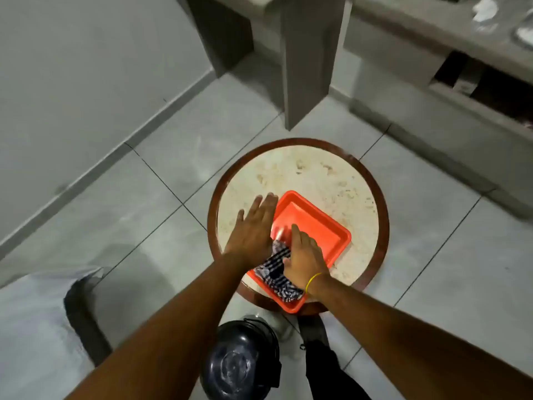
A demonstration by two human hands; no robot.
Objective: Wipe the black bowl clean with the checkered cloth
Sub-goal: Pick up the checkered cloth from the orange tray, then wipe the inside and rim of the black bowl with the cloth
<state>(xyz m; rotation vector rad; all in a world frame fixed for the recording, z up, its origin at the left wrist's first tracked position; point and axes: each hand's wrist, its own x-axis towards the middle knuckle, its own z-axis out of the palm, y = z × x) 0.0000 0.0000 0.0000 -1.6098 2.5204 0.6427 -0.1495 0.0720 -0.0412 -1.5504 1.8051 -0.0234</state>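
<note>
your left hand (253, 226) has its fingers spread flat and wide, and it holds nothing. it lies over the left edge of the orange tray (314, 226), with the fingertips on the far left rim. your right hand (304, 256) is flat too, with the fingers close together, and it presses down on the checkered cloth (274, 272). you cannot tell if those fingers are pinching the cloth or just lying on it. a yellow band (313, 281) goes around your right wrist.

the checkered cloth sits bunched up in the near end of the orange tray, partly under your right hand. the far end of the tray is bare. the tray sits on the near part of a round table (317, 174) with a pale top and a dark brown rim.

the black bowl (240, 362) is not on the table. it is down low, near you, between your two arms, well apart from the cloth. it looks shiny inside.
</note>
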